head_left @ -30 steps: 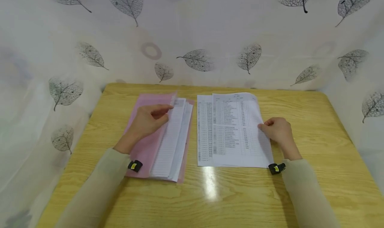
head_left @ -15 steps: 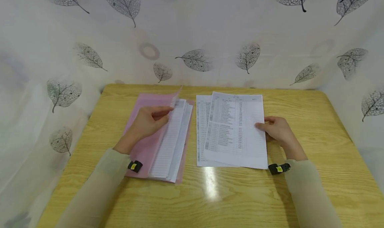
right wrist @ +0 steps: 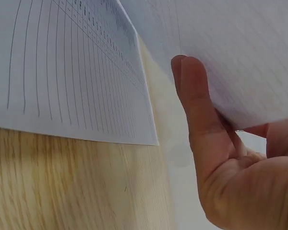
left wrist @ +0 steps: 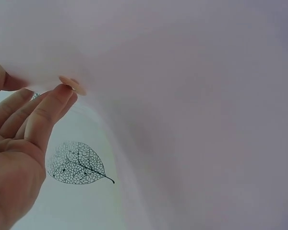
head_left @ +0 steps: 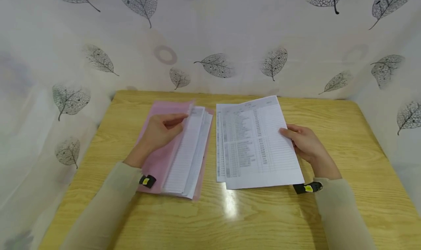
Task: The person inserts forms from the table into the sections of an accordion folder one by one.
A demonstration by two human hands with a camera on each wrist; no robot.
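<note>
A pink folder lies open on the left of the wooden table, with a stack of white lined pages inside. My left hand pinches the folder's translucent pink cover and holds it raised; in the left wrist view the left hand has fingertips against the cover. My right hand pinches the right edge of a printed sheet and holds it lifted and askew over another printed sheet. In the right wrist view the right hand's fingers lie under the lifted sheet, above the flat sheet.
A pale curtain printed with grey leaves hangs round the table on the left, back and right. Bare wood shows in front of the papers and at the table's right side. A lamp glare sits near the front.
My right hand has lifted the top printed sheet off the one beneath and swung it askew. My left hand has kept hold of the raised pink cover.
</note>
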